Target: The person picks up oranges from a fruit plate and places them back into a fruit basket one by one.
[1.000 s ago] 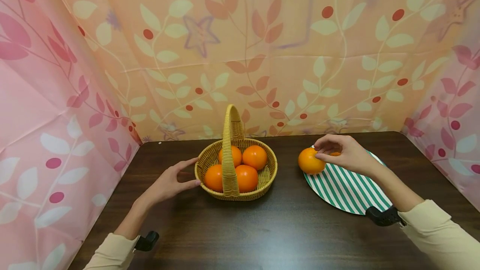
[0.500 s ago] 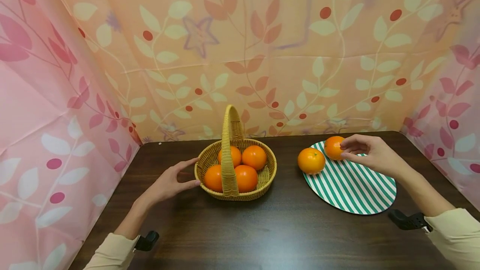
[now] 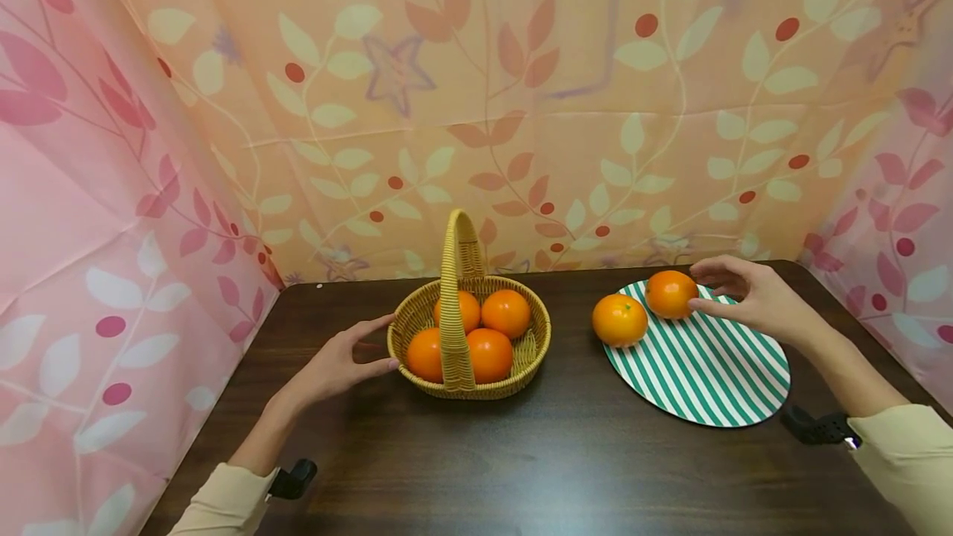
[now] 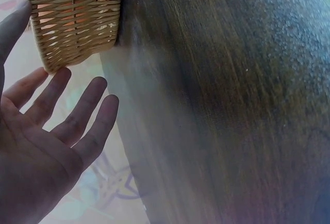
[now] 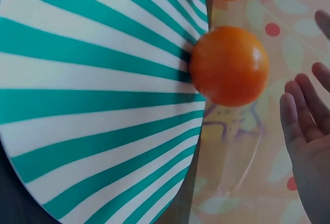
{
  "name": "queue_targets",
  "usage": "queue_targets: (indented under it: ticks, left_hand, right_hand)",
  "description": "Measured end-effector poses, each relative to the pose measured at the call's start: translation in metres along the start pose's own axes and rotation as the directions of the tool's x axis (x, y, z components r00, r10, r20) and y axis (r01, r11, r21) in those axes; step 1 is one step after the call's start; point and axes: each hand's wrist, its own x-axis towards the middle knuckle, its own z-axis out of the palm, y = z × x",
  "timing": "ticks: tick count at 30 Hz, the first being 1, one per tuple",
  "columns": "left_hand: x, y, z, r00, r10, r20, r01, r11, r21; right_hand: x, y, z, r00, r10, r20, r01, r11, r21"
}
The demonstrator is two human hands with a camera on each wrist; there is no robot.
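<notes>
While the desk (image 3: 521, 461) carries everything, a round green-and-white striped placemat (image 3: 715, 370) lies flat on your right, with the rear orange (image 3: 672, 294) and front orange (image 3: 620, 320) near its far-left edge. To your left: yellow wicker basket (image 3: 532, 346), upright, holding four oranges (image 3: 489, 356). Estimate: basket itself light, slightly springy; best carried by the arched handle (image 3: 450, 288). Your left hand (image 3: 335, 366) is at the basket's left end, fingers extended, thumb and fingertips touching the weave, not wrapped round it. Your right hand (image 3: 752, 300) is just beside the rear orange, fingers parted and gripping nothing; thumb contact cannot be settled from the head view. Fruit looks smooth and glossy: probably firm, modest in weight, somewhat slippery, prone to roll. Take either placemat orange round its widest girth, thumb opposing fingers.
</notes>
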Motion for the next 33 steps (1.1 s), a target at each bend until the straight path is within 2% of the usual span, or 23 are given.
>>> queue_targets:
  ticks: [4, 8, 13, 19, 26, 33]
  left_hand:
    - [0.0, 0.001, 0.0, 1.0, 0.009, 0.007, -0.009, 1.0, -0.012]
    - [0.0, 0.0, 0.0, 1.0, 0.007, 0.01, -0.007, 1.0, -0.022]
    - [0.0, 0.0, -0.001, 1.0, 0.001, 0.008, -0.001, 1.0, -0.013]
    - [0.0, 0.001, -0.001, 1.0, 0.003, 0.008, -0.003, 1.0, -0.012]
    - [0.0, 0.0, -0.001, 1.0, 0.002, 0.01, -0.002, 1.0, -0.017]
    - [0.001, -0.003, 0.0, 1.0, 0.009, 0.009, -0.009, 1.0, -0.015]
  right_hand:
    - [0.004, 0.009, -0.001, 0.999, 0.035, 0.0, -0.035, 0.999, 0.025]
    - [0.008, 0.019, -0.003, 0.996, 0.07, 0.062, -0.072, 0.997, 0.016]
    - [0.01, 0.031, -0.003, 0.981, 0.117, 0.152, -0.122, 0.992, 0.022]
    - [0.012, 0.04, 0.0, 0.969, 0.153, 0.195, -0.159, 0.987, 0.014]
    - [0.019, 0.049, 0.01, 0.967, 0.126, 0.221, -0.129, 0.992, -0.004]
    - [0.024, 0.048, 0.012, 0.972, 0.115, 0.205, -0.113, 0.993, -0.021]
